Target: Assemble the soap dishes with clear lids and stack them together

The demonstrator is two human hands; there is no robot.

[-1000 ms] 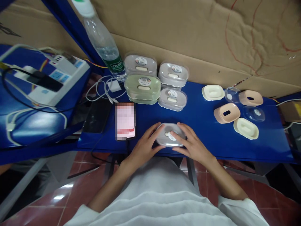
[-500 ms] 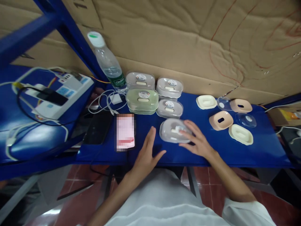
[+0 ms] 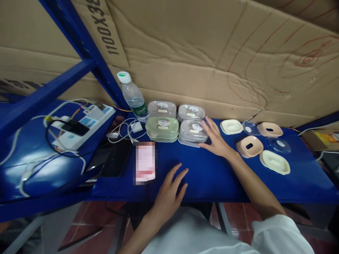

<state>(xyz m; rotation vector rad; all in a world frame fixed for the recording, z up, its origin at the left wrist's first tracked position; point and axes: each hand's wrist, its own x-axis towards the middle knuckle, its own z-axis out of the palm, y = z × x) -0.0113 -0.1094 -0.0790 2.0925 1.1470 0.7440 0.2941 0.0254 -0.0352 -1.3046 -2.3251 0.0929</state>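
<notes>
My right hand (image 3: 215, 139) is at the right end of a grey lidded box (image 3: 192, 129), with its fingers spread and their tips at the box's edge. This box sits on top of another grey box (image 3: 188, 143), mostly hidden under it. Over the table in front, my left hand (image 3: 171, 188) hangs with fingers apart and nothing in it. Beside the stack stands a green lidded box (image 3: 162, 129). Behind are two more grey boxes, one at the left (image 3: 162, 107) and one at the right (image 3: 191, 112).
A phone (image 3: 145, 163), a water bottle (image 3: 135, 100) and a white cable (image 3: 128, 130) are at the left, beside a power strip (image 3: 84, 127). Cream trays (image 3: 275, 162), peach containers (image 3: 250, 146) and clear lids (image 3: 278, 144) lie at the right. Cardboard (image 3: 180, 46) stands behind.
The grey box my right hand held at the front has moved back onto another grey box. The right hand's fingers have spread at its end. My left hand has shifted a little; the view has tilted.
</notes>
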